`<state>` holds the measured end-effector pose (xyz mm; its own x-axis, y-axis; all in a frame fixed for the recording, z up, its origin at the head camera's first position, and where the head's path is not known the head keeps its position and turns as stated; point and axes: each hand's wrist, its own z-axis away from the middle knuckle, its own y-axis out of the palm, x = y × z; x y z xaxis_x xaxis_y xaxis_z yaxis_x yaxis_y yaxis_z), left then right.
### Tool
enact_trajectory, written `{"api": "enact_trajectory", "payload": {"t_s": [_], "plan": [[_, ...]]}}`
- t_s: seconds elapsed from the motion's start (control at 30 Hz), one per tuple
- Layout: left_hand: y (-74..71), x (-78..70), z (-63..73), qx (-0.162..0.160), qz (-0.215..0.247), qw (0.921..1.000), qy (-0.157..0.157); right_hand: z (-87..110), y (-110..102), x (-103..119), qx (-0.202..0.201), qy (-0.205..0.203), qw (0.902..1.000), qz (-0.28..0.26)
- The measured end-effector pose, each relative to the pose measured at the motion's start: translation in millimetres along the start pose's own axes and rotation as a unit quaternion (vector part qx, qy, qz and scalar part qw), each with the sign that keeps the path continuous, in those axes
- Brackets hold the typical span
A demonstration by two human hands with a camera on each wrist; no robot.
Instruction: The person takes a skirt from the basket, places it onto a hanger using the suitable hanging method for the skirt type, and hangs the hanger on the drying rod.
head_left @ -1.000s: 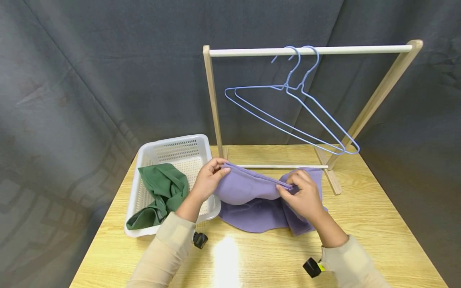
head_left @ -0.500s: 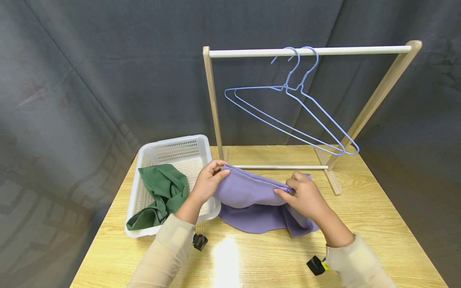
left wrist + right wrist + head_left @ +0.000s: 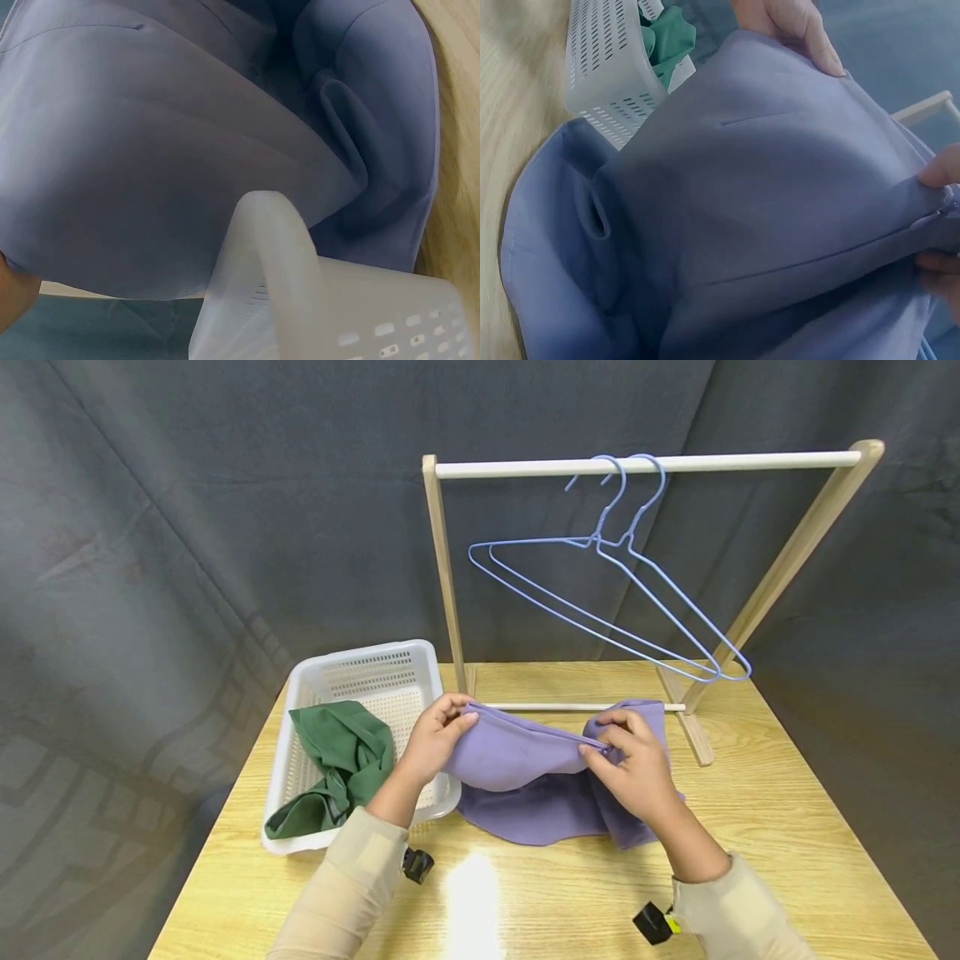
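Observation:
A purple skirt (image 3: 517, 760) with stitched darts is held up just above the table, its lower part draping onto the wood. My left hand (image 3: 435, 735) pinches the left end of its folded top edge, thumb in front. At the right end of that edge my right hand (image 3: 633, 768) pinches the cloth between thumb and fingers, near what looks like a seam or zip end. The right wrist view shows the skirt (image 3: 780, 172) stretched between both hands. Part of the cloth behind my right hand is hidden.
Left of the hands stands a white perforated basket (image 3: 296, 681) with a crumpled green cloth (image 3: 348, 747) in it. Behind the skirt rises a wooden rack with a white rail (image 3: 750, 463). Two blue hangers (image 3: 600, 539) hang from it over the skirt.
My right hand dipped a little, then came back up, with its fingers shifting on the edge. The cloth behind it rises into view again. My left hand has stayed in place.

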<state>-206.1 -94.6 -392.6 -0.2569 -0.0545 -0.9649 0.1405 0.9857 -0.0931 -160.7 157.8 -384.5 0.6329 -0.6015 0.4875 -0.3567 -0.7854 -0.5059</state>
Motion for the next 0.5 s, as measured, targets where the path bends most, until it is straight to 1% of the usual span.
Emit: {"api": "enact_trajectory", "payload": {"t_s": [0.1,0.2,0.37,0.5], "plan": [[0.3,1.4,0.0,-0.001,0.003,1.0,-0.005,-1.4,0,4,-0.013,0.004,0.9993,-0.035],[0.8,2.5,-0.2,-0.001,0.004,1.0,-0.008,-4.3,-2,13,-0.009,0.006,0.9975,-0.069],[1.3,3.8,0.4,0.001,0.003,0.9999,-0.011,-9.2,-8,29,0.022,-0.009,0.9941,-0.106],[1.6,4.6,1.1,0.003,0.0,0.9999,-0.01,-8.9,-10,32,0.046,0.005,0.9869,-0.154]]}}
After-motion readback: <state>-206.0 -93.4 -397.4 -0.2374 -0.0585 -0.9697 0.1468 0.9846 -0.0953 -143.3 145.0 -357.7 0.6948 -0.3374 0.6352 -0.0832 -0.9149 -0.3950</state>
